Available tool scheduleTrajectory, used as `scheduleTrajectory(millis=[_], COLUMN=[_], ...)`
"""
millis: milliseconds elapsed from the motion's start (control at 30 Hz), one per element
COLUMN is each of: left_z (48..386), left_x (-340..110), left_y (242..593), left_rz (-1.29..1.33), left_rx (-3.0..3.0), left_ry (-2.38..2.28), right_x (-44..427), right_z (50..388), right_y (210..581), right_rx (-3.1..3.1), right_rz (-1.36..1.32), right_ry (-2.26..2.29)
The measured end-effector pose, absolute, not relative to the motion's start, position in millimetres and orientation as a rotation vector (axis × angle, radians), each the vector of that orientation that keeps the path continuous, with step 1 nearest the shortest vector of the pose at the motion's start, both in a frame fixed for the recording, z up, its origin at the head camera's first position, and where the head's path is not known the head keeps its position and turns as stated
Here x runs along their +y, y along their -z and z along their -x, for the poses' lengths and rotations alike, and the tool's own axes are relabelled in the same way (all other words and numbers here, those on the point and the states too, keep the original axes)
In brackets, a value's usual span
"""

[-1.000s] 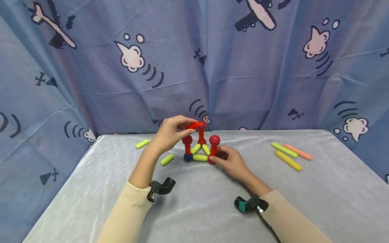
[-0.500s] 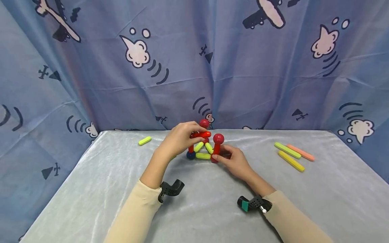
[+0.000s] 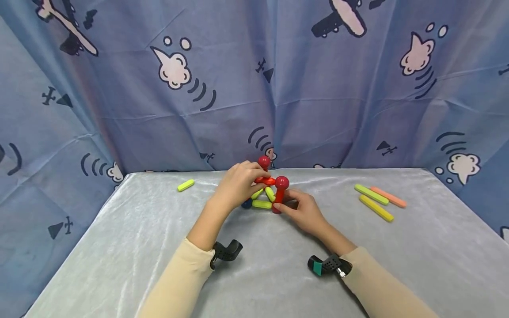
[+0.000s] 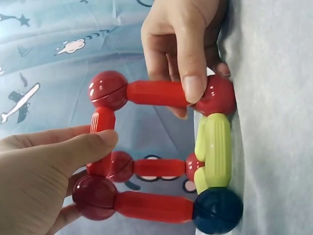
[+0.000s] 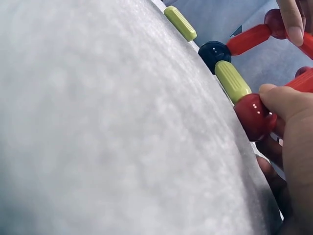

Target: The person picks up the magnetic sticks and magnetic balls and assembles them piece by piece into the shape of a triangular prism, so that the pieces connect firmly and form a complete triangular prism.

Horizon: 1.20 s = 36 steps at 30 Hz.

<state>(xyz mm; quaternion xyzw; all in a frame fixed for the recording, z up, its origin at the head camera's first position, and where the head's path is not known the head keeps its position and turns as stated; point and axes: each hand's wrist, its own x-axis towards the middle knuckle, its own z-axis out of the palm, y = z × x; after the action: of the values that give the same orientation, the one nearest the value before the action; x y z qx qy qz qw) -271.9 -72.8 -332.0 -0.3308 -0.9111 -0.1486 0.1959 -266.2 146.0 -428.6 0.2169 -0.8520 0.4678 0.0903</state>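
My left hand (image 3: 237,184) pinches a red rod (image 4: 102,132), which spans two upper red balls in the left wrist view. Below it, upright red rods (image 4: 155,205) join the upper balls to a base of yellow-green rods (image 4: 218,149), with a dark blue ball (image 4: 218,210) at one corner. My right hand (image 3: 305,213) grips the lower red ball (image 5: 253,116) at the right corner, its thumb against the ball and the foot of the upright rod. The third upright, topped by a red ball (image 3: 264,161), stands at the back, partly behind my left hand.
On the grey cloth-covered table (image 3: 270,274), a short yellow-green rod (image 3: 185,185) lies at the left. To the right lie a long yellow rod (image 3: 376,208), a yellow-green one (image 3: 371,194) and an orange one (image 3: 388,197). A patterned blue curtain (image 3: 222,88) hangs behind.
My left hand has moved right and lower with the red rod, which now lies level between the front upper balls. My right hand keeps its grip on the lower corner.
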Motion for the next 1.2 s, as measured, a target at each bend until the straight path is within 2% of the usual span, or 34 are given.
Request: scheduleTrajectory(millis=[100, 267, 467, 700, 967, 1067, 1200], left_z=[273, 276, 290, 292, 272, 264, 258], left_x=[-78, -99, -109, -84, -42, -30, -20], left_y=[330, 331, 361, 380, 392, 396, 399], left_rz=[0.883, 0.628, 0.721, 0.647, 0.413, 0.369, 0.415], left_rx=[-2.642, -2.992, -3.092, -2.969, -2.796, -2.732, -2.698], left_ry=[0.488, 0.674, 1.049, 1.054, 1.122, 1.125, 1.107], right_x=[147, 146, 146, 149, 152, 150, 149], right_z=[266, 265, 265, 269, 268, 265, 263], right_y=[429, 427, 425, 424, 420, 418, 419], right_rx=[-2.515, -2.541, -2.551, -2.522, -2.393, -2.337, -2.41], right_rz=[-0.666, -0.632, -0.572, -0.317, -0.109, -0.162, -0.401], right_ry=[-1.358, -1.33, -1.338, -1.31, -1.312, -1.39, -1.434])
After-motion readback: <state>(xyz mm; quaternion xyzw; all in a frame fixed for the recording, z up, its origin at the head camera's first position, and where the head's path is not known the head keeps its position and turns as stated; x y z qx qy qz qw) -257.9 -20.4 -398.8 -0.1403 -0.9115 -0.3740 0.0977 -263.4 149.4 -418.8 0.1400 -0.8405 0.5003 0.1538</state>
